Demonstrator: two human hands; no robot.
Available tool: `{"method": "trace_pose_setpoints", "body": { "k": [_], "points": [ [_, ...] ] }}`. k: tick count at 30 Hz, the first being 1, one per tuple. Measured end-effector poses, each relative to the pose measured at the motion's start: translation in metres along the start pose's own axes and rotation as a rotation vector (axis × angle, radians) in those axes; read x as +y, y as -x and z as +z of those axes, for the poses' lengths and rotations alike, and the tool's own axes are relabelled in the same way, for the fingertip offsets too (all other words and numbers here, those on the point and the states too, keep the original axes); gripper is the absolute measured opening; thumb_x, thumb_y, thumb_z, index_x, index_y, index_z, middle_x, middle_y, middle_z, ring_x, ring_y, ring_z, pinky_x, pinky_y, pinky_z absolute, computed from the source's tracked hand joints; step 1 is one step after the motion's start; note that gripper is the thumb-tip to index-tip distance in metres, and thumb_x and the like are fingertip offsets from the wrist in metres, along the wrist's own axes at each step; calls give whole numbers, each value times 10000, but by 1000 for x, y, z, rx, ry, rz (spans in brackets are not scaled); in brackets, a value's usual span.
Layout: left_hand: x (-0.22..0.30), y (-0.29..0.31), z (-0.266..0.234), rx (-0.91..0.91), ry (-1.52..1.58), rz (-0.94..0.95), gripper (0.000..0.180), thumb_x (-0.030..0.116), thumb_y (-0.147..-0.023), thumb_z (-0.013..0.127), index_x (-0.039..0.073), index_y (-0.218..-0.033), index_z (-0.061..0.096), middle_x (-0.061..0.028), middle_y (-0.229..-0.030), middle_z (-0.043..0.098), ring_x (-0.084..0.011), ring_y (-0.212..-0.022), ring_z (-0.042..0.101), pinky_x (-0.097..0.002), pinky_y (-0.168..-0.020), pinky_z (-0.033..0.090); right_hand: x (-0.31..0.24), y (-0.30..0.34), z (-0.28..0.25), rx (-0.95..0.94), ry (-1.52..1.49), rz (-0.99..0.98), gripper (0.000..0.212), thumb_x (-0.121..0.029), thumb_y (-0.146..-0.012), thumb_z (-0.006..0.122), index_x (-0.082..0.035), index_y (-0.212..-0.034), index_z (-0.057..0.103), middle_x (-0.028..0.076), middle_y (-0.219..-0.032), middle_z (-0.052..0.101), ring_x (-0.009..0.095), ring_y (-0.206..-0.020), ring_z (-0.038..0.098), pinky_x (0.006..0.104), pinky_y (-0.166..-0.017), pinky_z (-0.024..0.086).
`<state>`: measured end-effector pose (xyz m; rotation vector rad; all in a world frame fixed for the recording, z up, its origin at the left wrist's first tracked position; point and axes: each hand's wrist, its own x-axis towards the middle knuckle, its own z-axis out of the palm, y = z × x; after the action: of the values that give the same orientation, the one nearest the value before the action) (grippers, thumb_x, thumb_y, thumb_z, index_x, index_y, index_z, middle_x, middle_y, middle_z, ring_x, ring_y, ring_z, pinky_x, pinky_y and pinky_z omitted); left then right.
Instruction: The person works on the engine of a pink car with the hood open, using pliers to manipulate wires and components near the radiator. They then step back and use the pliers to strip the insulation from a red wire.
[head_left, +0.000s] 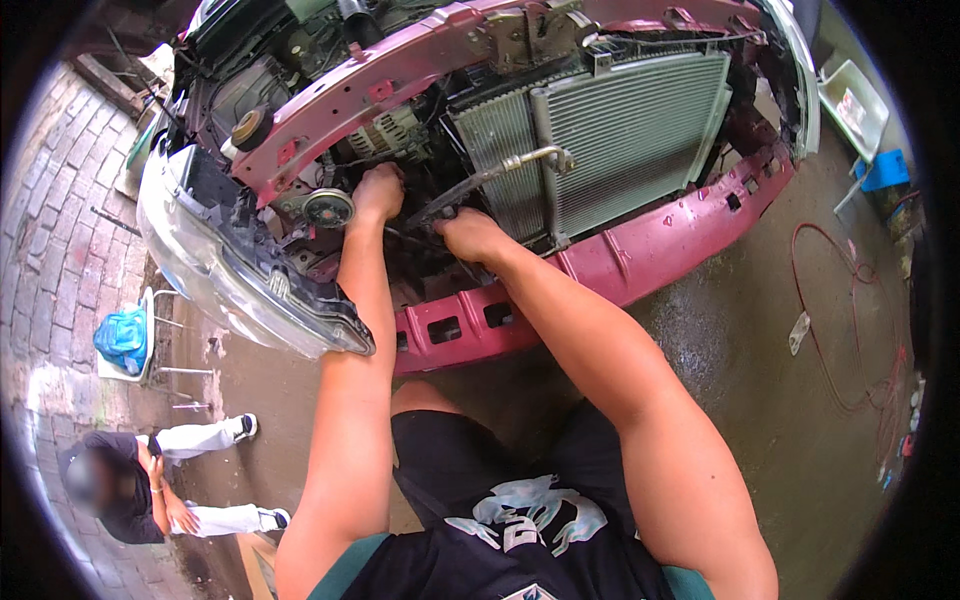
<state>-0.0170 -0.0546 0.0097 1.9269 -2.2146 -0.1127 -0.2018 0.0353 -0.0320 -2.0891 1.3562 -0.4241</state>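
Note:
Both my arms reach into the open front of a car. My left hand (380, 192) is closed, its fingers curled below the alternator (388, 135) and just right of a round pulley (328, 208); what it grips is hidden. My right hand (470, 237) is closed beside a dark hose or bar (450, 196), with a small dark piece showing at its fingers that I cannot make out. A metal pipe (520, 160) runs from there across the finned radiator or condenser (640, 140).
A red upper crossmember (420, 62) and red lower bumper beam (640, 262) frame the opening. A clear headlight (235, 275) lies against my left forearm. A seated person (125, 485) and a stool with a blue bag (122, 340) are left; a red hose (815, 300) lies right.

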Motion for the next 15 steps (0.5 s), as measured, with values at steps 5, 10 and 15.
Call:
{"method": "trace_pose_setpoints", "body": {
  "k": [5,10,15],
  "points": [
    [1,-1,3,-8,10,11,197,137,-841,602,104,-1014,690,-187,-1076,687,-376,-1058,636,-466,-884,516,6,-5,6,41,-79,56,376,-280,-950,469,-81,-1203,664,310,-1266,563,450,-1201,545,469,-1029,430],
    [8,-2,4,-5,51,-2,192,135,-837,594,103,-1004,684,-174,-1049,694,-370,-1041,643,-469,-866,515,6,2,-1,53,-221,94,459,-330,-959,439,18,-1163,659,305,-1287,559,437,-1218,533,474,-1046,416],
    [11,8,6,111,-62,69,175,107,-852,568,53,-997,650,-210,-1015,690,-392,-1021,648,-488,-864,524,-7,12,-7,53,-187,165,506,-362,-936,491,67,-1162,635,300,-1301,557,420,-1230,536,465,-1049,421]
  ]
}}
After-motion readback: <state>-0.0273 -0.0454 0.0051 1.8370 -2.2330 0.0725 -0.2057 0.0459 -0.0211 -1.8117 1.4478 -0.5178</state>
